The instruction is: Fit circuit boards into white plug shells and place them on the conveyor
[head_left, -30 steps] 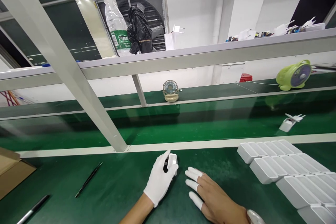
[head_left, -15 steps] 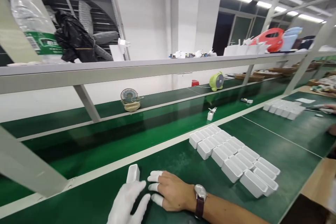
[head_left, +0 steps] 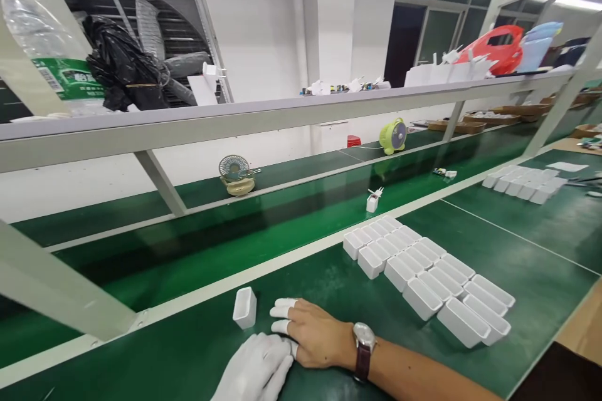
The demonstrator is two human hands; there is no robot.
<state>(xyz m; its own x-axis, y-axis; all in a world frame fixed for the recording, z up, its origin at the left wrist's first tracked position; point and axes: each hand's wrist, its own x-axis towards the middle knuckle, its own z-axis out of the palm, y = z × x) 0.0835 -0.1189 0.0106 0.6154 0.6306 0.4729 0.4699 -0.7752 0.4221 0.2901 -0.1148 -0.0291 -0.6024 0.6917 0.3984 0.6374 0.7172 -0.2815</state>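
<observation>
Left hand (head_left: 254,368), white-gloved: fingers meet the right hand (head_left: 314,333); if they grip, I cannot tell | right hand: palm down, fingers extended, nothing visibly held | 1 white open-topped plastic case (head_left: 244,308): just beyond left hand, left of right fingertips, apart from both; long axis runs away from the person; nearer hand is unclear.

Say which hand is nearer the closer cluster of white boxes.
Right. The right hand is left of the white boxes; the gloved left hand is farther left of them.
</observation>
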